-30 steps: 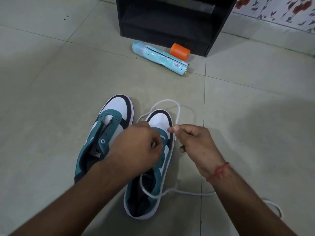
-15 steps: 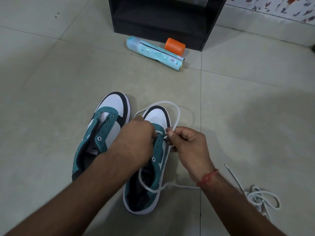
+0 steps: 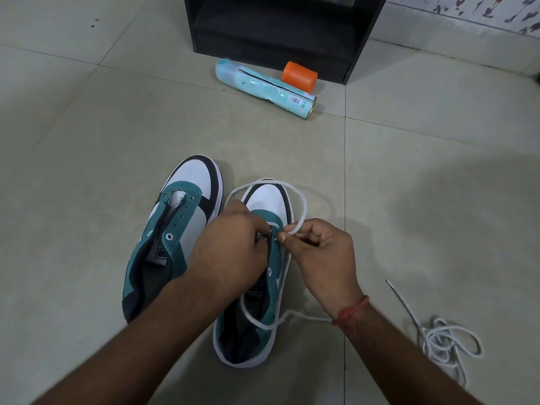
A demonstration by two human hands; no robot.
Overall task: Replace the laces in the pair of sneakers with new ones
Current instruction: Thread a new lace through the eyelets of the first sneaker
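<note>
Closest to the camera, low right of the frame, a spare lace (image 3: 447,343) lies in a loose coil on the floor (image 3: 87,141), well apart from the shoes. Just above the bottom centre sits the right sneaker (image 3: 257,287), with a white lace (image 3: 298,197) looping round its toe and trailing across the heel opening. The left hand (image 3: 228,244) rests on top of the eyelet area with its fingers curled down; I can't tell exactly what they're gripping since the back of the hand covers it. The right hand (image 3: 318,252) has its fingers pinching the lace right at an eyelet near the toe end.

My take on the threading: keep the tip pinched close to the end so it doesn't bend, hold the eyelet flap steady with the other hand, and pull the slack through evenly before moving to the next hole.

The left sneaker (image 3: 172,229) sits just beside it, centre left, with no lace in it.

Further up, a teal can (image 3: 263,87) lies on its side, with an orange cap (image 3: 299,76) next to it, by a black shelf (image 3: 277,30) cut off at the top edge. The lace tip itself is too small to make out.
</note>
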